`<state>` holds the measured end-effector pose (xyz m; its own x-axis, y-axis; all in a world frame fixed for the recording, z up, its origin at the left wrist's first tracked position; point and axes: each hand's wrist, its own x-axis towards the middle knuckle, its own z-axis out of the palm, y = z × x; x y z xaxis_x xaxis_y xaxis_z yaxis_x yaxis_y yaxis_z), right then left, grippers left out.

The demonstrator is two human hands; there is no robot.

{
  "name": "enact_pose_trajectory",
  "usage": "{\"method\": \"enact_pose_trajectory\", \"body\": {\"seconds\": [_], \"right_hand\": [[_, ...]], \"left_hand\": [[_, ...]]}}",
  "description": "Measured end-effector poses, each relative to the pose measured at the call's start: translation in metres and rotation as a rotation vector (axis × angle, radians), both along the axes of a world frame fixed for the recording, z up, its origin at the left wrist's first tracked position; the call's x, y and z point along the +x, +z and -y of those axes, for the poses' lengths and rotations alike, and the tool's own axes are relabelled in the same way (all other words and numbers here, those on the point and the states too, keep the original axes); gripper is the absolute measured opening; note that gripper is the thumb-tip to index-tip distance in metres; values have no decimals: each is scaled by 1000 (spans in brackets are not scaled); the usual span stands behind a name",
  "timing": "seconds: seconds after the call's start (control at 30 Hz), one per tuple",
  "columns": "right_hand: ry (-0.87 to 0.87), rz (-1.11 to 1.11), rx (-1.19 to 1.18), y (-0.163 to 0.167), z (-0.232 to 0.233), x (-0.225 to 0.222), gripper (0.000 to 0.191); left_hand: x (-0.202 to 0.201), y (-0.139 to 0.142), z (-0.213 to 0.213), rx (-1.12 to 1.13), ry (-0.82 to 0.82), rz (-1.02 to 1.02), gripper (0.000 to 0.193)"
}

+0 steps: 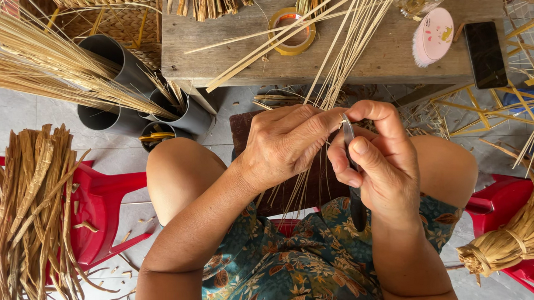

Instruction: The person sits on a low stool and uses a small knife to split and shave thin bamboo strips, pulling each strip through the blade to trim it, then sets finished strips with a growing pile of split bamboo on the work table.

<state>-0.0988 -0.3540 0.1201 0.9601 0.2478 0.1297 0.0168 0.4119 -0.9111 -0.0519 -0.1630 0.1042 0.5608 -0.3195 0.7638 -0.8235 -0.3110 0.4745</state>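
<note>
Above lap: thin pale bamboo strips (341,55) run up-right onto grey wooden counter (396,58). Left hand (282,144) pinches strips; right hand (374,159) grips small dark-handled knife (352,164), blade touching strips.

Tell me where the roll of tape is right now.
In the head view, the tape roll lies on the wooden table, upper centre, under pale straw strips, left of the pink brush.
</note>
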Motion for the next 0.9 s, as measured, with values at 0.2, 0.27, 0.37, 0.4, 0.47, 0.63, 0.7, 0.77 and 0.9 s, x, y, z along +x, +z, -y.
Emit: {"method": "enact_pose_trajectory", "body": {"seconds": [0.2,0.27,0.37,0.4,0.47,0.63,0.7,0.77,0.9], "right_hand": [[0,7,-8,-5,-1,4,34],[-7,24,24,-6,0,2,33],[-23,33,-14,-7,0,1,31],[-31,35,-42,-8,-1,1,31],[-22,49,-41,-9,-2,2,30],[-5,74,-6,-11,-4,2,29],[21,58,29,-13,-3,3,28],[31,74,45,-16,-3,4,26],[58,79,90,-18,-3,7,20]], "left_hand": [[-1,6,1,-77,-20,-46,31],[-5,10,1,-156,-33,-116,29],[-9,14,0,-176,-7,-101,26],[-9,15,-1,-166,7,-76,26],[-9,16,-1,-174,36,-57,23],[-12,17,-4,-161,49,-37,19],[-12,18,-5,-165,36,-45,18],[-12,20,-6,-162,43,-48,16],[-9,22,-11,-96,46,-31,14]]}}
